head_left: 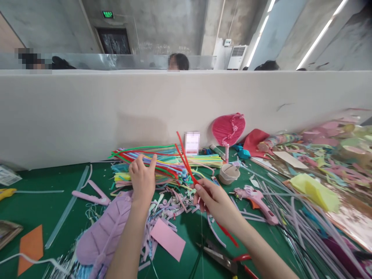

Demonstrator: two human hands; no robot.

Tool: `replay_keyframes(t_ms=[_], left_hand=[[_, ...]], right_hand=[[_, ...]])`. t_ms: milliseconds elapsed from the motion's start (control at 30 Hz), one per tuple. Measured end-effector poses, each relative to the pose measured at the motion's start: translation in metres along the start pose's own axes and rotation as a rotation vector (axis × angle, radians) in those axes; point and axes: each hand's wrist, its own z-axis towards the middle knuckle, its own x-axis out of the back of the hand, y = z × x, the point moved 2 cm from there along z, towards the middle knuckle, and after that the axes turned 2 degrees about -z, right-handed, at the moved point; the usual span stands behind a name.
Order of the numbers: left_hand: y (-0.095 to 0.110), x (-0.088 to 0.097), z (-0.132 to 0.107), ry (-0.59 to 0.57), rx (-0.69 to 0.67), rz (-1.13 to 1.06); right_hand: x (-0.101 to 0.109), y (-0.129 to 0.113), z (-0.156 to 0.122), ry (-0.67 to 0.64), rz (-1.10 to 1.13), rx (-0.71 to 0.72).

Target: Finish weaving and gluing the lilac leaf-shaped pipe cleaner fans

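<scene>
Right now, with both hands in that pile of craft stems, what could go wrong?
The left hand reaching into the pipe cleaner bundle may drag loose stems off the heap. The red pipe cleaners in the right hand could snag the bundle. The scissors lie close under the right forearm.

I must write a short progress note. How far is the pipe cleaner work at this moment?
Done: cut scraps litter the green table, and a pink fan stands by the wall. In hand: the right hand holds red pipe cleaners; the left hand reaches into the coloured bundle. Left: the red ones look straight, not visibly shaped, and most of the bundle is unused.
</scene>
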Motion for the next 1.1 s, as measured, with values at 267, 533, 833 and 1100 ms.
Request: replay_keyframes(t_ms=[267, 533, 833, 1100], left_hand=[[-0.013, -0.024, 0.004, -0.050, 0.108, -0.542], [0.000, -0.009, 0.011, -0.216, -0.007, -0.733], [0.012, 0.019, 0.004, -0.418, 0.022, -0.779], [0.005, -0.017, -0.001, -0.204, 0.054, -0.350]], right_hand=[[-0.001, 0.003, -0.010, -0.025, 0.175, -0.089], [0.000, 0.007, -0.009, -0.014, 0.193, -0.095], [-0.011, 0.009, -0.010, -0.070, 0.239, -0.078], [-0.001, 0.018, 0.024, 0.050, -0.096, 0.015]])
